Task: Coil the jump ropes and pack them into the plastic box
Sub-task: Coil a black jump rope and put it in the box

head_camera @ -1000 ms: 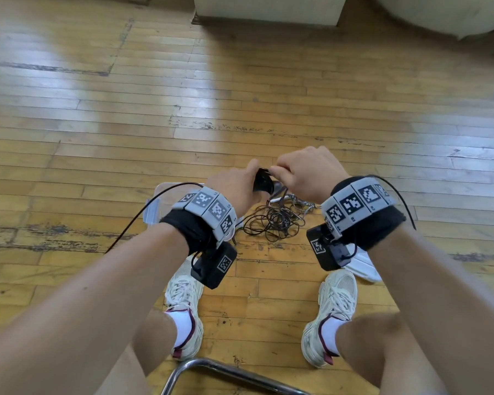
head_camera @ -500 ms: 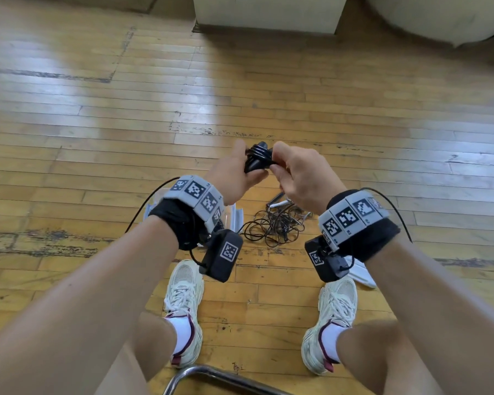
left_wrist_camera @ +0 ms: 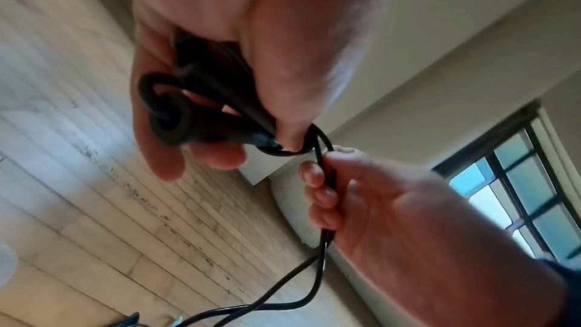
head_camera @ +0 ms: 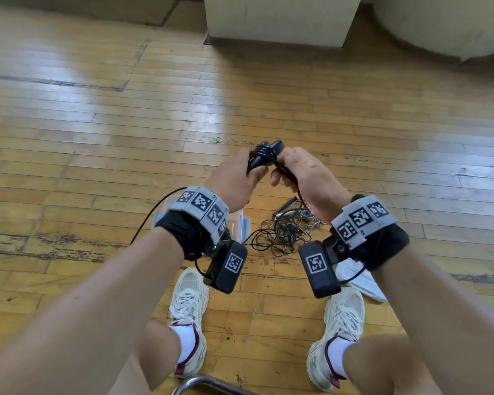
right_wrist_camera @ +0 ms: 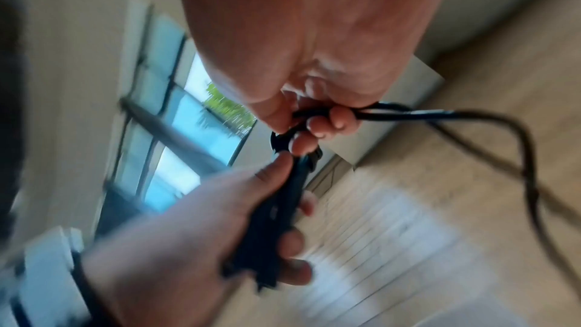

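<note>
Up in front of the chest, the left hand was wrapped tight around the 2 black handles of a jump rope, several turns of cord already wound about them. The right hand pinched the black cord just beside the handles, fingers curled on it (the wrist views were blurred, so finer detail was lost). From there the cord trailed down to the tangled pile of ropes on the wooden floor, just beside the clear plastic box, which was mostly hidden behind the left wrist.
</note>
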A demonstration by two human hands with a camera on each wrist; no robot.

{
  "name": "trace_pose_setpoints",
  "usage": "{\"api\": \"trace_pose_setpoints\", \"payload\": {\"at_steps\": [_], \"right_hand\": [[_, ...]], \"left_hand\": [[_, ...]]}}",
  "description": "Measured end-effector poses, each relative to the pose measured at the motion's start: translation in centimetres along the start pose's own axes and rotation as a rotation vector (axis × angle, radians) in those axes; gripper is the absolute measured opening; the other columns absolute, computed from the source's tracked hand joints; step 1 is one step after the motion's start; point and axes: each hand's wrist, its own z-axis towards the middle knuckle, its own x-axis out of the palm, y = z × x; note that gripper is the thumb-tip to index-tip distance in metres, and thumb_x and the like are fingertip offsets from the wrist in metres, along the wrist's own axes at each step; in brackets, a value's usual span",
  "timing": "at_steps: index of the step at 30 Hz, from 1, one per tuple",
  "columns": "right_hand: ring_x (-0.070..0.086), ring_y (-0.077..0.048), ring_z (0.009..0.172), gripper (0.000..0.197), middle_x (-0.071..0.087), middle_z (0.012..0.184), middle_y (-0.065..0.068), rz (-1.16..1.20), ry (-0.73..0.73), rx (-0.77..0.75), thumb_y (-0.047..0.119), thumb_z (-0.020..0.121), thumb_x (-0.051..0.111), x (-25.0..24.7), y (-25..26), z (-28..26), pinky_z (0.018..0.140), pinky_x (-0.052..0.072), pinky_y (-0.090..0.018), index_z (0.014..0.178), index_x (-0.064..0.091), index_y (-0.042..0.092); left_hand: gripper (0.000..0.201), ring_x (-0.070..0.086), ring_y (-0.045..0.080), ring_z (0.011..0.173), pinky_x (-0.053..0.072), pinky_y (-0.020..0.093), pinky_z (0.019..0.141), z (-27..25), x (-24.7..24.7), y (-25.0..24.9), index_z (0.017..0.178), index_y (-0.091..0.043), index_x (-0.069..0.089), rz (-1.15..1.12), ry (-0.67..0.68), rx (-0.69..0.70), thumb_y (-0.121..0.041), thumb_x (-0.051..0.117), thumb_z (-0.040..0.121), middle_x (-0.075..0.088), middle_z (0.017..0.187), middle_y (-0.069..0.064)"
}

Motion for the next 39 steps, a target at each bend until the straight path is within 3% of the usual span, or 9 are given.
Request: {"api": "trace_pose_setpoints", "payload": {"at_steps": [4,7,13,22,28,30,33,36,39], "right_hand": [[0.045,-0.008,0.061,0.029,0.061,0.072,0.000,0.114,0.060,0.049,0.020,0.107,0.044,-1.1,-0.4,0.4,0.061,0.036,-0.023,0.109,0.063,-0.001],[0.047,-0.010,0.065,0.017,0.060,0.073,0.000,0.250,0.089,0.066,0.017,0.102,0.054,-1.9,-0.7,0.5,0.063,0.038,-0.023,0.100,0.067,0.005],[0.054,-0.011,0.065,0.013,0.060,0.072,0.001,0.172,0.000,0.002,0.019,0.101,0.058,-1.9,-0.8,0.4,0.066,0.048,-0.028,0.099,0.063,0.007],[0.053,-0.013,0.064,0.009,0.063,0.072,-0.001,0.330,0.005,-0.027,0.015,0.096,0.062,-2.1,-0.5,0.3,0.062,0.044,-0.025,0.090,0.060,0.010],[0.043,-0.010,0.053,0.042,0.061,0.074,-0.003,0.392,-0.059,0.095,0.036,0.078,0.074,-2.1,-0.5,-0.2,0.052,0.038,-0.024,0.101,0.054,0.007],[0.039,-0.008,0.053,0.040,0.066,0.081,0.001,0.455,0.001,0.114,0.033,0.084,0.072,-2.3,-0.3,-0.7,0.053,0.035,-0.022,0.113,0.057,0.009],[0.030,-0.008,0.050,0.030,0.061,0.062,0.008,0.484,0.003,0.015,0.020,0.094,0.064,-2.6,0.0,-1.7,0.053,0.026,-0.023,0.119,0.059,0.003],[0.030,-0.010,0.051,0.048,0.060,0.077,-0.007,0.494,-0.112,-0.010,0.024,0.080,0.075,-2.3,-0.1,-2.2,0.053,0.023,-0.027,0.119,0.063,-0.001],[0.033,-0.010,0.050,0.041,0.060,0.075,-0.008,0.444,-0.254,0.049,0.025,0.082,0.078,-1.8,-0.2,-2.2,0.053,0.027,-0.029,0.114,0.065,0.003]], "left_hand": [[0.031,0.059,0.017,0.067,0.055,0.041,0.063,0.0,0.0,-0.3,0.128,-0.023,0.050,-0.089,-0.015,0.030,-0.040,0.049,0.103,0.065,0.088,-0.001],[0.030,0.053,0.014,0.059,0.045,0.029,0.051,-0.3,0.1,-1.0,0.129,-0.019,0.046,-0.271,0.006,0.006,-0.032,0.052,0.103,0.064,0.087,0.002],[0.027,0.048,0.014,0.054,0.041,0.030,0.047,-0.4,-0.1,-2.1,0.123,-0.009,0.042,-0.524,0.103,-0.066,-0.026,0.051,0.104,0.061,0.087,0.006],[0.032,0.055,0.017,0.055,0.047,0.026,0.046,-1.2,-0.9,-2.9,0.121,0.001,0.055,-0.832,0.143,-0.064,-0.026,0.047,0.106,0.067,0.090,0.013],[0.038,0.054,0.016,0.052,0.045,0.024,0.045,-2.0,-1.1,-3.3,0.112,-0.001,0.061,-0.868,0.189,-0.059,-0.034,0.043,0.107,0.069,0.085,0.012],[0.046,0.054,0.015,0.051,0.044,0.023,0.045,-2.1,-1.4,-3.2,0.117,0.002,0.060,-0.869,0.248,-0.071,-0.039,0.041,0.106,0.067,0.078,0.009],[0.052,0.055,0.016,0.053,0.046,0.023,0.048,-2.2,-1.7,-3.2,0.116,0.001,0.064,-0.808,0.299,-0.071,-0.046,0.044,0.103,0.066,0.071,0.006],[0.049,0.058,0.016,0.053,0.047,0.025,0.050,-2.0,-1.6,-3.4,0.102,-0.005,0.068,-0.629,0.244,-0.056,-0.049,0.045,0.102,0.068,0.070,0.005],[0.036,0.064,0.016,0.063,0.054,0.033,0.059,-1.8,-0.9,-3.6,0.110,-0.011,0.059,-0.304,0.057,0.040,-0.045,0.055,0.100,0.069,0.086,0.002]]}}
